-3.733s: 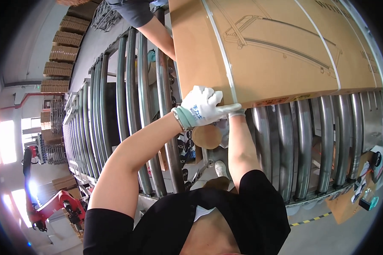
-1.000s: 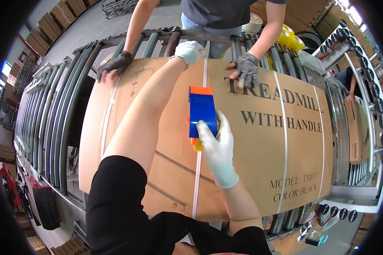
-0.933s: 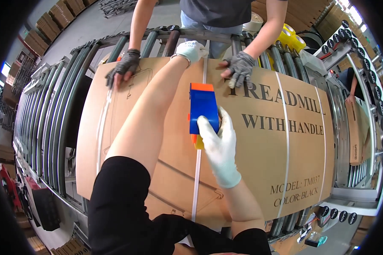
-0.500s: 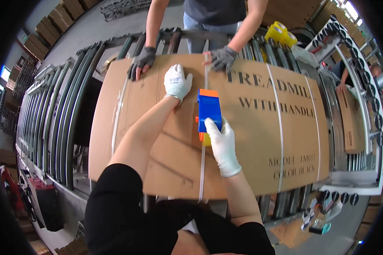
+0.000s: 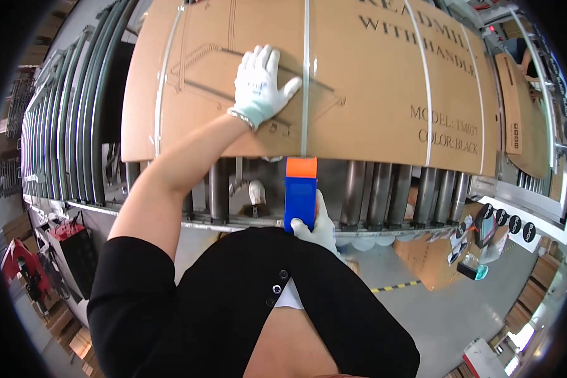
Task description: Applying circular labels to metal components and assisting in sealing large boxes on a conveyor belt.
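Pulled back from over the carton (image 5: 365,107), the tape dispenser (image 5: 301,201) now sits at its near edge; touching or not, I can't tell. Seen from the head view, the right hand (image 5: 318,230) grips it from behind, its long axis and orange front pointing away from the body, along the middle strap (image 5: 305,113). Left of that strap, the left hand (image 5: 258,88) lies open on the carton, whose length runs left to right.
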Tool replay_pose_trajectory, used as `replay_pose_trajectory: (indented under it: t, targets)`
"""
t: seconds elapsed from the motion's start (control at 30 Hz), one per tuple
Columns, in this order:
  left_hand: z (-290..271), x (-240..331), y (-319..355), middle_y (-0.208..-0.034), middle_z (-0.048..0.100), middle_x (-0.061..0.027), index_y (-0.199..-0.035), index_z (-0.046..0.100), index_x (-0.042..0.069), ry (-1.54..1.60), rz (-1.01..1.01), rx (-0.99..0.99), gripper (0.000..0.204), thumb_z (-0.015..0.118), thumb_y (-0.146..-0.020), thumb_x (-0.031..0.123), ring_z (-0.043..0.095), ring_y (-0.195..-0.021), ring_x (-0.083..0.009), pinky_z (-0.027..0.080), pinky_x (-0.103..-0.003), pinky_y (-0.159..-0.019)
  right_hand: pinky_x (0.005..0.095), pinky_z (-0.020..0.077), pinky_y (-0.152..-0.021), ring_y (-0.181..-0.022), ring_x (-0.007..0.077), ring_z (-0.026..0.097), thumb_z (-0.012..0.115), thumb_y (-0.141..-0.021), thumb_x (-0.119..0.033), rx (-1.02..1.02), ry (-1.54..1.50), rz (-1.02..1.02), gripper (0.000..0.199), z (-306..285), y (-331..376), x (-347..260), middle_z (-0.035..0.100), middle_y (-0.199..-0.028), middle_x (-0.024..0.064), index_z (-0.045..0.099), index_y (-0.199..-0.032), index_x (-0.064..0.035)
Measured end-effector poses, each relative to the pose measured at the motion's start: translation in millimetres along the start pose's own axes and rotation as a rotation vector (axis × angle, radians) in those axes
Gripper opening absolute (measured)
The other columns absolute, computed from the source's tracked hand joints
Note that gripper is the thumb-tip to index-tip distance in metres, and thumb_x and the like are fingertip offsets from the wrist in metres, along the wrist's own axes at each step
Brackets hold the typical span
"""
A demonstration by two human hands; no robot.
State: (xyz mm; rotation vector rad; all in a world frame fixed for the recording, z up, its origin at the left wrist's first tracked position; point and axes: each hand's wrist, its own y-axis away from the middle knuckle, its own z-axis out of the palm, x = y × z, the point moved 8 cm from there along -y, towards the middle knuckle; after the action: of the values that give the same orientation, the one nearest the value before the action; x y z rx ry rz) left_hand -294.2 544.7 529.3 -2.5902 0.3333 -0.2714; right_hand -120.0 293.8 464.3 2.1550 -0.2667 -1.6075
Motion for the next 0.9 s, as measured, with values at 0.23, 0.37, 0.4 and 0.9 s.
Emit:
replay_pose_trajectory:
  t: [0.23, 0.37, 0.4, 0.9]
  targets:
    - [-5, -6, 3, -0.127, 0.049, -0.021, -0.119, 0.053, -0.004, -0.041, 0.038, -0.03, 0.066, 0.062, -0.08, 0.049, 0.045, -0.115, -0.0371, 0.038, -0.045, -0.097, 0.0393, 0.0495, -0.086, -0.099, 0.028, 0.062, 0.067, -0.074, -0.02, -0.269, 0.253, 0.008, 0.065, 41, -139, 141, 0.063, -0.108, 0.015, 0.044, -0.133, -0.0056]
    - [6, -4, -6, -0.13, 0.05, -0.0213, -0.124, 0.051, -0.002, 0.047, -0.035, -0.161, 0.063, 0.065, -0.079, 0.04, 0.045, -0.121, -0.0385, 0.035, -0.046, -0.103, 0.0433, 0.0477, -0.091, -0.108, 0.0322, 0.059, 0.067, -0.075, -0.029, -0.306, 0.299, -0.013, 0.069, 81, -196, 187, 0.061, -0.116, 0.0172, 0.041, -0.136, -0.0063]
    - [7, -4, -4, -0.13, 0.05, -0.0213, -0.124, 0.051, -0.002, 0.02, -0.035, -0.17, 0.063, 0.065, -0.079, 0.04, 0.045, -0.121, -0.0385, 0.035, -0.046, -0.103, 0.0434, 0.0476, -0.091, -0.108, 0.0322, 0.059, 0.067, -0.076, -0.029, -0.311, 0.3, -0.026, 0.069, 94, -200, 191, 0.061, -0.116, 0.017, 0.042, -0.135, -0.0064]
    - [7, -9, -6, -0.134, 0.041, -0.0242, -0.129, 0.042, -0.003, 0.048, -0.047, -0.256, 0.074, 0.071, -0.073, 0.035, 0.036, -0.127, -0.0434, 0.03, -0.051, -0.106, 0.0447, 0.046, -0.092, -0.111, 0.0318, 0.057, 0.065, -0.079, -0.032, -0.062, 0.388, -0.316, 0.061, 167, -272, 184, 0.061, -0.118, 0.0143, 0.047, -0.131, -0.0077]
